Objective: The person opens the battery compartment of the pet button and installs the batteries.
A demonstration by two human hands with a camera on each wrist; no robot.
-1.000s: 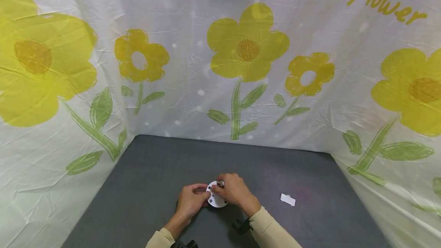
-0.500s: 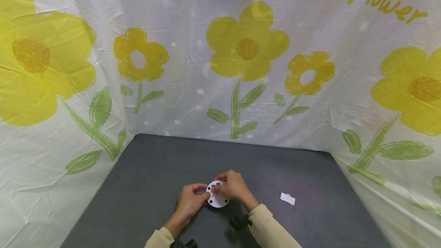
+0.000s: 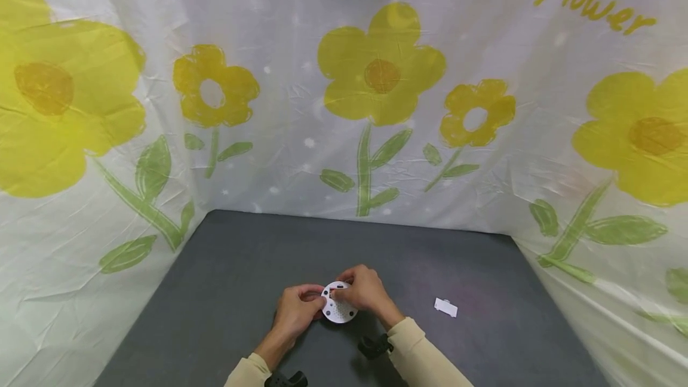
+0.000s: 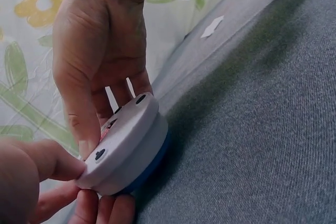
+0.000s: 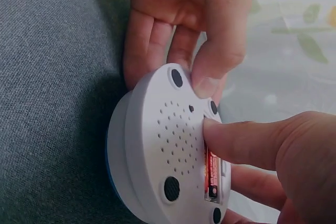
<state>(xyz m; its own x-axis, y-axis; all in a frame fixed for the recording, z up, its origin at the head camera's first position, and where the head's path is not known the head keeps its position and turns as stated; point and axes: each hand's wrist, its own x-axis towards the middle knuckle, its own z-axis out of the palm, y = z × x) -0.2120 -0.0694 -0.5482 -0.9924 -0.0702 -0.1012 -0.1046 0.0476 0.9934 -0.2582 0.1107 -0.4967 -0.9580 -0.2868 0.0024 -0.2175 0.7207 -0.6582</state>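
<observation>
A round white device [image 3: 343, 313] with a blue far side is held between both hands. Its perforated underside, with small speaker holes and black rubber feet, faces up toward the person. My left hand [image 3: 294, 310] grips its left edge, thumb on the face and fingers beneath. My right hand [image 3: 368, 294] holds the far right edge, with its thumb [image 5: 231, 137] pressed into the uncovered battery compartment. A red battery [image 5: 212, 174] shows in that compartment, partly hidden by the thumb. The device is tilted in the right wrist view, close over the cloth.
A small white battery cover [image 3: 445, 307] with a tab lies on the dark grey tabletop [image 3: 258, 249], right of the hands. A white curtain [image 3: 290, 166] printed with yellow flowers stands along the table's back and sides. Each wrist wears a black camera mount [image 3: 375, 346].
My right hand has shifted slightly toward the device's far edge, leaving more of the compartment visible, while its thumb stays on it. The left hand keeps its grip. The head view has shifted slightly.
</observation>
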